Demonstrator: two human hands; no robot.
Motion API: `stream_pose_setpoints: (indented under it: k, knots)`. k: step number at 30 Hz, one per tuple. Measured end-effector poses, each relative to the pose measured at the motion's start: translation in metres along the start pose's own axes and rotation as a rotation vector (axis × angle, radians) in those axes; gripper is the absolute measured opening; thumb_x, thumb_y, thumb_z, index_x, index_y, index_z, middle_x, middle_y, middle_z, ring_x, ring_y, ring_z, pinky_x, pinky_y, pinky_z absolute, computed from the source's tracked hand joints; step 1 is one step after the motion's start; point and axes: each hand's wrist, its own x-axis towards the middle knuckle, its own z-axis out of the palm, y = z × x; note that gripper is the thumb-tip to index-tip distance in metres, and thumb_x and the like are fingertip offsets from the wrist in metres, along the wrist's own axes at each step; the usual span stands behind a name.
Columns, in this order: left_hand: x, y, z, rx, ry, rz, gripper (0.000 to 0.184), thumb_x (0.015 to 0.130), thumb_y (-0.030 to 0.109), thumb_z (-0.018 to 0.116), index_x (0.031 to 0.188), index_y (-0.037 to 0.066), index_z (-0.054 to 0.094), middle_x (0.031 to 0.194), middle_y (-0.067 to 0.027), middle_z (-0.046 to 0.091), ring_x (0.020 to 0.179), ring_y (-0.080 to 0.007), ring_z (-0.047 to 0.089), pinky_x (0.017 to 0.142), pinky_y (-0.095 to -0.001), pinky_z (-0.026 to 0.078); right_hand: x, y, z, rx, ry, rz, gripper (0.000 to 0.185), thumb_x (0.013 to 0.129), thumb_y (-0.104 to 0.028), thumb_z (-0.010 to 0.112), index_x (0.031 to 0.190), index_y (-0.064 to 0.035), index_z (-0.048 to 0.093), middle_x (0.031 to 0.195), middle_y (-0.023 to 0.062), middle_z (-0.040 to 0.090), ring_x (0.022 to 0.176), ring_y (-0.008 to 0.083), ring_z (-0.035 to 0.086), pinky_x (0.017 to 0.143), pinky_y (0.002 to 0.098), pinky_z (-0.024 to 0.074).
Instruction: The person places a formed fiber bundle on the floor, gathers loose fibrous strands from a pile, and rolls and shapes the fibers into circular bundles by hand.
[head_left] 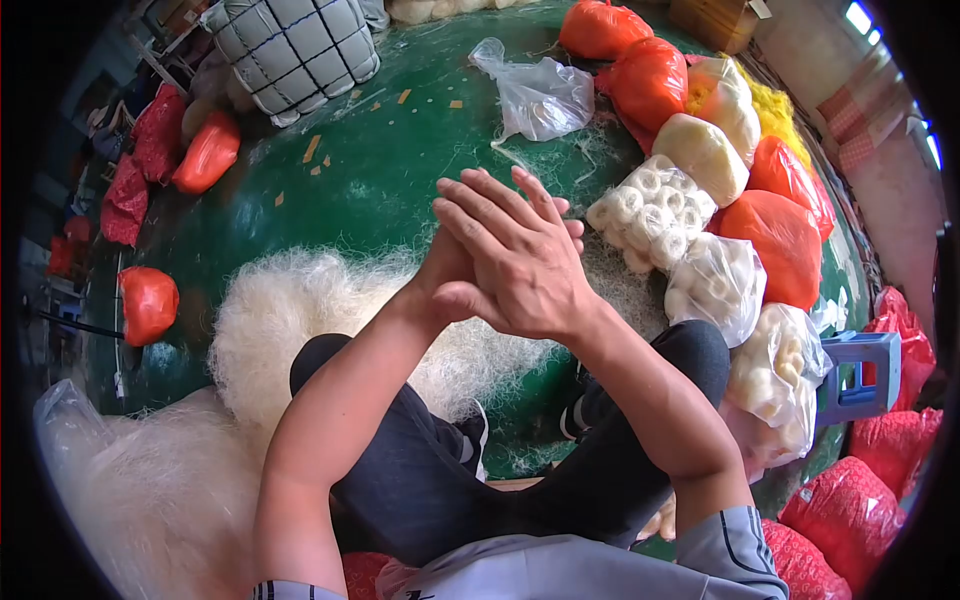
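Note:
My right hand [522,262] lies flat over my left hand [447,262], palm toward palm, above my knees. The fingers of the right hand are stretched out, with the thumb apart. Most of the left hand is hidden behind it; its fingertips show straight at the upper and right edges. No object shows in either hand, though the space between the palms is hidden. Below and behind them, a loose pile of pale, hair-like fibre [285,315] lies on the green floor [390,150] and around my left leg.
Clear bags of pale rolled coils [655,210] and orange bags [770,240] line the right side, near a blue stool [862,375]. A clear plastic bag [545,100] lies ahead. More fibre in clear plastic [170,490] sits at left. A strapped white bale [295,50] stands far back.

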Motion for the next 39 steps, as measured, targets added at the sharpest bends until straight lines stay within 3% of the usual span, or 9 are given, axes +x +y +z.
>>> stream_pose_setpoints:
  k: [6,16,23,33,36,39]
  knots:
    - [-0.007,0.004,0.006,0.065,-0.021,0.154,0.073,0.109,0.062,0.029,0.154,0.005,0.039,0.152,-0.0187,0.049,0.140,-0.0314,0.051,0.119,-0.0461,0.041,0.004,-0.004,-0.003,-0.166,-0.061,0.031,0.090,0.093,-0.074,0.049,0.148,-0.0029,0.054,0.159,0.0157,0.047,0.155,0.0340,0.033,0.127,0.0562,0.0131]
    - [-0.003,0.000,0.001,0.149,-0.267,0.425,0.078,0.110,0.063,0.021,0.158,0.004,0.035,0.157,-0.0189,0.044,0.144,-0.0319,0.047,0.124,-0.0478,0.035,0.001,-0.007,0.006,-0.080,0.033,0.085,0.090,0.095,-0.077,0.042,0.152,-0.0085,0.052,0.164,0.0153,0.041,0.155,0.0355,0.031,0.126,0.0579,0.0124]
    - [-0.008,0.003,0.020,0.028,0.100,0.155,0.076,0.110,0.063,0.019,0.158,0.006,0.036,0.157,-0.0168,0.044,0.145,-0.0295,0.046,0.124,-0.0471,0.035,-0.002,-0.008,0.008,-0.095,0.045,0.082,0.089,0.094,-0.080,0.038,0.151,-0.0137,0.055,0.163,0.0147,0.042,0.153,0.0357,0.034,0.124,0.0598,0.0126]
    - [-0.007,-0.002,0.022,0.047,0.141,0.176,0.073,0.111,0.060,0.018,0.156,0.007,0.038,0.156,-0.0153,0.046,0.144,-0.0286,0.046,0.124,-0.0463,0.035,-0.003,0.000,0.021,-0.027,0.054,0.084,0.087,0.095,-0.078,0.036,0.152,-0.0142,0.054,0.163,0.0142,0.043,0.153,0.0356,0.035,0.124,0.0594,0.0139]
    - [-0.007,-0.002,0.023,0.051,0.147,0.191,0.072,0.111,0.060,0.018,0.156,0.007,0.039,0.155,-0.0148,0.047,0.144,-0.0284,0.046,0.124,-0.0460,0.035,-0.001,-0.006,0.011,-0.132,-0.026,0.118,0.081,0.101,-0.069,0.040,0.156,-0.0096,0.048,0.164,0.0174,0.040,0.155,0.0366,0.032,0.126,0.0564,0.0130]
    - [-0.006,-0.006,0.022,0.064,0.157,0.216,0.072,0.111,0.059,0.018,0.156,0.007,0.039,0.155,-0.0143,0.047,0.144,-0.0281,0.046,0.124,-0.0458,0.035,-0.002,-0.015,0.015,-0.076,0.075,0.260,0.076,0.103,-0.060,0.046,0.155,-0.0062,0.047,0.164,0.0187,0.040,0.155,0.0367,0.032,0.125,0.0560,0.0158]
